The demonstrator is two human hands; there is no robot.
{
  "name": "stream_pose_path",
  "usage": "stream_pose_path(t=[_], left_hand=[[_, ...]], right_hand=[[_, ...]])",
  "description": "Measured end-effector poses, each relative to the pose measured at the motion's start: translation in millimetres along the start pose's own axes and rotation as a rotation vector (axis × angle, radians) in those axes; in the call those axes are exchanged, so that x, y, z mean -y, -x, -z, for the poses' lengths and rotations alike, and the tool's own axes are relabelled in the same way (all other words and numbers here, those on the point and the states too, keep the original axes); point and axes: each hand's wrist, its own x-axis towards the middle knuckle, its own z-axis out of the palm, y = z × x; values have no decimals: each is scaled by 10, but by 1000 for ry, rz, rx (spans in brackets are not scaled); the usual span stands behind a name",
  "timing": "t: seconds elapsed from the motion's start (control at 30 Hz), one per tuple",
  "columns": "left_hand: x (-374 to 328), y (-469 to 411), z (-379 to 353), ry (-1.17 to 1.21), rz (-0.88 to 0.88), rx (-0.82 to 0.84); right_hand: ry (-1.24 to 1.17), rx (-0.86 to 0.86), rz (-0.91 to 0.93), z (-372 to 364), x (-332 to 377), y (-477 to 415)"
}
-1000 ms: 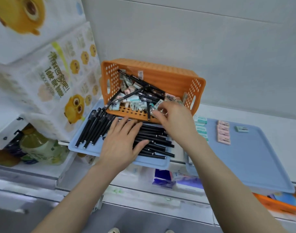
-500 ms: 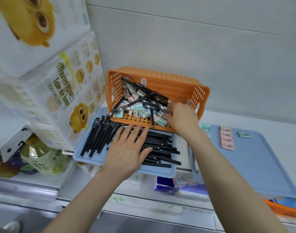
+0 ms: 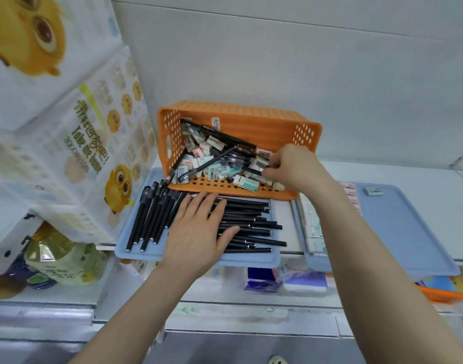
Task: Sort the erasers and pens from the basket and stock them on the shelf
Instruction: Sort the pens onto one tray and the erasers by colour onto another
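Pinches with curled right hand (image 3: 296, 166) a pen (image 3: 254, 170) lying leftward in the basket (image 3: 251, 122); rests flat left hand (image 3: 198, 232) on sorted pens (image 3: 251, 224).

Pens (image 3: 251, 227) partly under left hand (image 3: 198, 232), grasp of right hand (image 3: 296, 166) hidden in basket (image 3: 240, 116), eraser (image 3: 247, 183) labels illegible

Looks from head height forward and down onto the shelf (image 3: 422, 177), facing the white wall (image 3: 304, 61) behind it. Sits close, with the orange basket (image 3: 238, 111) near mid-frame and both forearms (image 3: 135, 311) entering from the bottom edge.
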Motion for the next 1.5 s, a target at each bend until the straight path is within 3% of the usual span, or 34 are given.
stream_pose_path(t=[0.13, 0.3, 0.4, 0.53, 0.73, 0.8, 0.87, 0.93, 1.07, 1.27, 1.5], left_hand=[[24, -9, 23, 41, -12, -25], [19, 23, 109, 173, 5, -291], [47, -5, 90, 73, -13, -164], [51, -23, 21, 60, 23, -82], [77, 47, 118, 207, 269, -347], [97, -6, 105, 164, 223, -311], [98, -129, 96, 83, 164, -220], [72, -300, 93, 3, 140, -136], [-19, -518, 22, -15, 119, -30], [-6, -426, -16, 162, 50, -141], [-8, -406, -34, 162, 53, -164]], right_hand=[[30, 56, 51, 151, -95, 195], [-51, 149, 241, -48, -12, 307], [-80, 177, 288, -182, 64, 233], [-148, 1, 355, -209, 193, 103], [-77, 297, 447, -507, 267, 50], [-160, 208, 435, -501, 181, 29], [-212, 14, 367, -465, 65, -78], [-137, -152, 283, -425, -40, -213], [52, -13, 235, -449, -160, -328], [22, -106, 251, -553, -192, -395], [25, -171, 288, -359, -34, -530]])
